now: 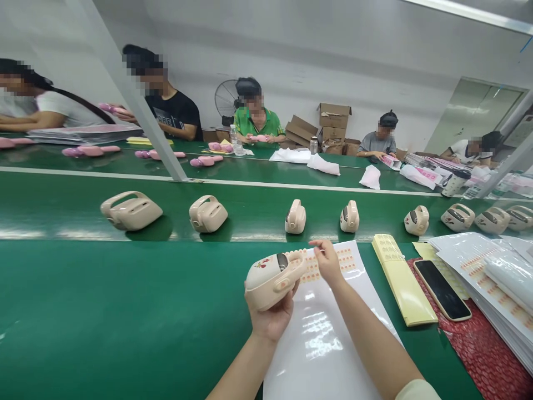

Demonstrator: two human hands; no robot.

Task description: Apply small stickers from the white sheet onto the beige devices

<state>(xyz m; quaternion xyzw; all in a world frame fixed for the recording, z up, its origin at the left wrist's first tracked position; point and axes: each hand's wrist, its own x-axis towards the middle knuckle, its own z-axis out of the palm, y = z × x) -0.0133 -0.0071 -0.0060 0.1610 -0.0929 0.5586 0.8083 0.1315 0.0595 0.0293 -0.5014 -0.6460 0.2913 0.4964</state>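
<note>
In the head view my left hand [271, 318] is closed under a cream plastic appliance [266, 289] with a loop handle. The appliance is tilted, with a dark window and a small red floral print on its white top. Just right of its handle, my right hand [328, 262] is raised above a glossy white sticker sheet [328, 339]. Its thumb and index finger come together in a pinch; whatever is between them is too small to make out. Rows of small orange stickers [346, 260] run across the sheet's far end, partly hidden by the appliance and my right hand.
Several matching appliances [132, 211] stand in a row on the green belt [250, 205] ahead. To the right lie a yellow sticker pad [406, 283], a phone [442, 290], red bubble wrap [483, 355] and stacked sheets [470, 266]. Co-workers [258, 119] sit opposite, near pink items [206, 160].
</note>
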